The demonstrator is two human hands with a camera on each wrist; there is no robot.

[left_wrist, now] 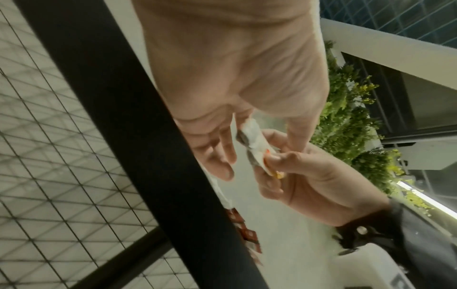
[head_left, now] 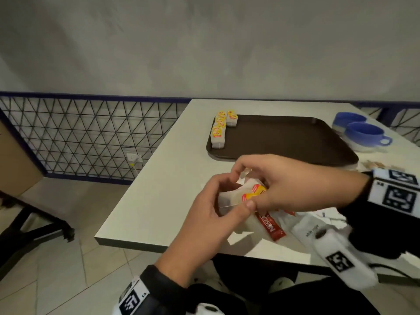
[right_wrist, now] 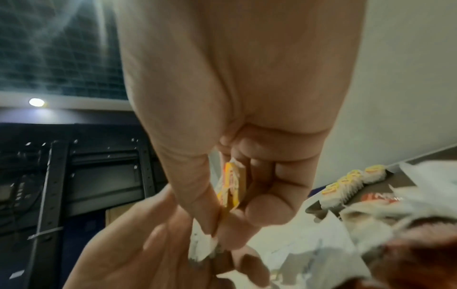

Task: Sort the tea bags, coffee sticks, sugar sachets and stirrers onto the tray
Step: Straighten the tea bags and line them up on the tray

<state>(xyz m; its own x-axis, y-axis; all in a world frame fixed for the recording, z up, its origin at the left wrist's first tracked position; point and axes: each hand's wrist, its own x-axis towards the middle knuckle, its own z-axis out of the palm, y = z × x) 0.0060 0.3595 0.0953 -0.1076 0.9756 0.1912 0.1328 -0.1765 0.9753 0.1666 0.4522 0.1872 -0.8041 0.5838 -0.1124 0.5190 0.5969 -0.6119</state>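
Head view: both hands, left (head_left: pixel 202 214) and right (head_left: pixel 288 185), grip one tea bag (head_left: pixel 241 195), fingers hiding most of it.

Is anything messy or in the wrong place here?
Nothing looks broken or spilled. Tea bags line the tray's left edge neatly; a red coffee stick and sugar sachet lie unsorted on the table.

Black sleeves, white wrist-mounted camera units (head_left: pixel 341 258) with black-and-white square marker tags.
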